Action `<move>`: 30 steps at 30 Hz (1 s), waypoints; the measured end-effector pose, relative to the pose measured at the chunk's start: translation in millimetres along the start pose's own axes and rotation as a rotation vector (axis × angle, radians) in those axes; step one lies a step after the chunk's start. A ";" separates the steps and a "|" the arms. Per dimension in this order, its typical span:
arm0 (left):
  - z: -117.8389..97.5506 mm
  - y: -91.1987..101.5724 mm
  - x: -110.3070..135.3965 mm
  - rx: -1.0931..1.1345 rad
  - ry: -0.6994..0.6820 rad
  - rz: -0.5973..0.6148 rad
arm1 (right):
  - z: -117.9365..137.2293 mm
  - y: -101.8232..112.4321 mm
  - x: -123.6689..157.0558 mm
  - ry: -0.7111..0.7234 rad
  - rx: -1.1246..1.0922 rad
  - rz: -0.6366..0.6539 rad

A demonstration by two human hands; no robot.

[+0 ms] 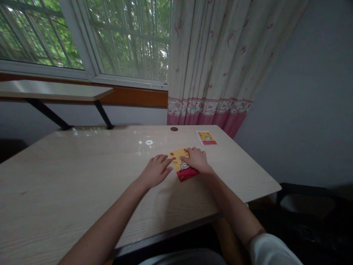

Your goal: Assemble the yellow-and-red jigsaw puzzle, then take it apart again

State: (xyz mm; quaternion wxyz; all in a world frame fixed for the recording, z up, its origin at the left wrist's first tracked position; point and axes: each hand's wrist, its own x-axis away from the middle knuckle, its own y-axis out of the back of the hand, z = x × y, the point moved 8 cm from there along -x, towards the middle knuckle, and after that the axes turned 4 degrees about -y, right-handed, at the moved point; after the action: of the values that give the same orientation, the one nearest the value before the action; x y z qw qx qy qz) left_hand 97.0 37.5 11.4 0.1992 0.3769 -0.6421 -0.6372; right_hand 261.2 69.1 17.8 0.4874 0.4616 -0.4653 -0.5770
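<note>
In the head view I count two printed yellow-and-red pieces on one counter [82,176]: the nearer card [182,171] lies flat under the right hand [198,159], and the farther card [206,137] lies near the back right corner. The left hand [156,170] has its grip released, fingertips at the nearer card's left edge, while for the right grip I cannot tell whether it grasps. That hand hides the nearer card's right part, and its small printed figures are hard to make out.
</note>
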 end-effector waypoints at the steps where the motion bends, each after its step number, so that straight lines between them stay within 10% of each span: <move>1: -3.5 -0.7 -0.4 0.009 -0.035 -0.006 | -1.0 1.4 -2.5 -0.003 -0.007 -0.024; 10: -7.4 0.7 -0.1 0.067 -0.135 -0.031 | -93.9 -5.9 -43.7 -0.257 -0.107 -0.059; 19: -2.8 7.8 -3.4 0.072 -0.076 -0.073 | -3.8 -20.6 -37.3 0.364 -0.261 0.074; 30: 45.6 -9.1 -25.8 -0.037 0.173 0.125 | 7.9 -24.0 -25.2 0.557 -0.270 0.008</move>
State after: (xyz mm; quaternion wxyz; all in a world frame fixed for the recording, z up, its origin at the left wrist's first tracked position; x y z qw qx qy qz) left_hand 81.9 87.9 3.5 0.3004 0.3859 -0.6327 -0.6004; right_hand 252.6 97.0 -2.8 0.6552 0.5314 -0.2346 -0.4829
